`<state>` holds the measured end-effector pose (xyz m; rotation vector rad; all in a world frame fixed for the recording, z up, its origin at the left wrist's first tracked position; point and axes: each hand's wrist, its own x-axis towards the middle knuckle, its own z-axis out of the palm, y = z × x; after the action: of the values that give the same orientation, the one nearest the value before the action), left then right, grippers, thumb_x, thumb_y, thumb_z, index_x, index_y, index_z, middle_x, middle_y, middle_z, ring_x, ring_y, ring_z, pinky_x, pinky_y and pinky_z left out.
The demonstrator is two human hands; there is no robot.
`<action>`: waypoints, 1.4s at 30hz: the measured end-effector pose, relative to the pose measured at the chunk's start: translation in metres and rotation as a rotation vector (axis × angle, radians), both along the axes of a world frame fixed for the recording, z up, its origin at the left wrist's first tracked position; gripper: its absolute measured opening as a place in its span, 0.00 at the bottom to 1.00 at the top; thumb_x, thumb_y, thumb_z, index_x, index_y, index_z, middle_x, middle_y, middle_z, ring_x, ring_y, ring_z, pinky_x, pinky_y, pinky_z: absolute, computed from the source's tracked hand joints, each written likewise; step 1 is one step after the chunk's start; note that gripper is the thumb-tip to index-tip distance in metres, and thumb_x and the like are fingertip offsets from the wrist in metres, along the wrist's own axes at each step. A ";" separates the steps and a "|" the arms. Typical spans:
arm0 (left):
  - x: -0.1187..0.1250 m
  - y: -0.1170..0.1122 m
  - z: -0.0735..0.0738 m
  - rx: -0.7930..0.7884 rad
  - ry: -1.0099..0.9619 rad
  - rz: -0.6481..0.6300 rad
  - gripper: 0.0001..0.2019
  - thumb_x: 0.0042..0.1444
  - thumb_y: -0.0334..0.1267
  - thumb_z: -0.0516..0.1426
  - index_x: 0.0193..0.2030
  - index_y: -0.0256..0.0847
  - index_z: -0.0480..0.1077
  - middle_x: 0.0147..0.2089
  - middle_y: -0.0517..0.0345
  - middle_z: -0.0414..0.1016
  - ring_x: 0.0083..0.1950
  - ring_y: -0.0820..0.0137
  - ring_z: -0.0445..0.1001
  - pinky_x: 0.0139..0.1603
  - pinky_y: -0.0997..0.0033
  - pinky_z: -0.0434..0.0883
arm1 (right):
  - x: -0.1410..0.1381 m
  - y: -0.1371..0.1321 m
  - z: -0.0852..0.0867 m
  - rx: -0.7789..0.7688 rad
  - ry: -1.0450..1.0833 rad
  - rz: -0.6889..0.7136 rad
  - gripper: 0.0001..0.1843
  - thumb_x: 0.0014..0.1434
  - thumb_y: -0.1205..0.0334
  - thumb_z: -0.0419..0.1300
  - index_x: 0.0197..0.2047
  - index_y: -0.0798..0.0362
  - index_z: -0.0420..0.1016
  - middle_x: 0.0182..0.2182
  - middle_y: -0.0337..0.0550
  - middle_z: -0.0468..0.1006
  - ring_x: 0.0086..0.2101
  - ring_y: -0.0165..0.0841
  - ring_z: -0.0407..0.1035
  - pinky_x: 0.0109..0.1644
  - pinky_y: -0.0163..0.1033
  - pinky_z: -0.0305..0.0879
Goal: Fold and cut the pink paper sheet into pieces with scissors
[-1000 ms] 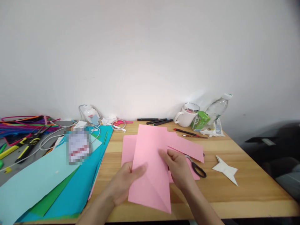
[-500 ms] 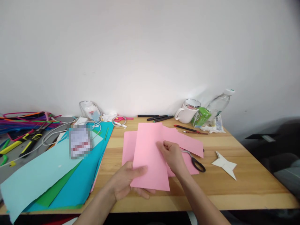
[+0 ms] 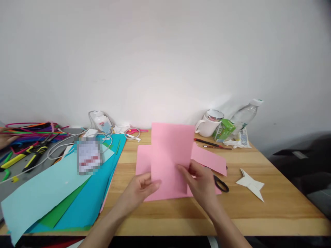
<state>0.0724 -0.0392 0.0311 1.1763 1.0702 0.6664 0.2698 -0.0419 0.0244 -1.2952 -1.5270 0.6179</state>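
A pink paper sheet (image 3: 170, 155) stands nearly upright above the wooden table (image 3: 271, 210), held between both hands. My left hand (image 3: 141, 189) pinches its lower left edge with thumb over the front. At the lower right edge, my right hand (image 3: 201, 184) grips it with curled fingers. More pink sheets (image 3: 209, 160) lie flat on the table behind and under the held one.
Black-handled scissors (image 3: 221, 184) lie just right of my right hand. A white folded paper star (image 3: 250, 184) rests further right. At the back stand a white mug (image 3: 209, 125), a green carton (image 3: 223, 131) and a water bottle (image 3: 244, 115). Blue and green sheets (image 3: 64, 193), cables and pipe cleaners crowd the left.
The pink sheet has been raised from lying tilted low to standing more upright, its top edge now higher. Both hands shifted along its lower edges.
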 end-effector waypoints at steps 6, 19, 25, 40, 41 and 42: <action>-0.021 0.023 0.001 0.198 0.023 0.365 0.18 0.57 0.46 0.52 0.50 0.38 0.68 0.49 0.46 0.75 0.50 0.60 0.74 0.48 0.60 0.70 | 0.015 -0.019 0.001 0.597 -0.719 -0.152 0.17 0.58 0.76 0.53 0.48 0.53 0.72 0.46 0.48 0.76 0.42 0.39 0.67 0.44 0.43 0.65; -0.005 0.020 -0.054 1.130 0.803 -0.454 0.23 0.62 0.30 0.43 0.64 0.39 0.51 0.67 0.48 0.53 0.67 0.65 0.49 0.63 0.58 0.58 | -0.011 -0.024 -0.065 0.228 -0.739 0.214 0.13 0.60 0.66 0.54 0.46 0.56 0.74 0.49 0.53 0.74 0.49 0.45 0.65 0.47 0.52 0.67; 0.004 0.027 -0.056 1.226 1.032 -0.569 0.20 0.63 0.36 0.44 0.59 0.28 0.60 0.63 0.36 0.59 0.65 0.55 0.52 0.63 0.52 0.56 | -0.010 -0.008 -0.081 0.192 -0.677 0.153 0.21 0.63 0.72 0.42 0.57 0.63 0.63 0.58 0.58 0.64 0.60 0.41 0.53 0.57 0.51 0.62; -0.033 0.036 -0.069 1.097 1.221 -0.391 0.29 0.62 0.48 0.42 0.65 0.31 0.49 0.67 0.41 0.50 0.68 0.60 0.46 0.65 0.51 0.51 | 0.027 -0.008 -0.100 0.029 -0.943 0.008 0.35 0.62 0.50 0.48 0.62 0.70 0.52 0.62 0.65 0.53 0.63 0.46 0.44 0.61 0.53 0.53; -0.034 0.036 -0.069 1.099 1.225 -0.390 0.29 0.62 0.48 0.42 0.65 0.31 0.49 0.66 0.40 0.51 0.67 0.59 0.47 0.64 0.50 0.51 | 0.030 -0.008 -0.101 0.030 -0.952 0.016 0.35 0.62 0.51 0.48 0.62 0.70 0.52 0.62 0.65 0.53 0.62 0.47 0.44 0.61 0.53 0.52; -0.034 0.036 -0.068 1.102 1.226 -0.385 0.29 0.62 0.48 0.42 0.65 0.31 0.49 0.66 0.40 0.51 0.67 0.59 0.47 0.64 0.49 0.50 | 0.032 -0.008 -0.101 0.030 -0.961 0.025 0.35 0.62 0.51 0.48 0.62 0.70 0.52 0.62 0.66 0.53 0.62 0.47 0.44 0.61 0.54 0.52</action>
<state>0.0379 -0.0030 -0.0370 2.8768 1.3869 0.1036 0.3021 -0.0502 -0.0766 -1.6550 -2.2935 -0.0694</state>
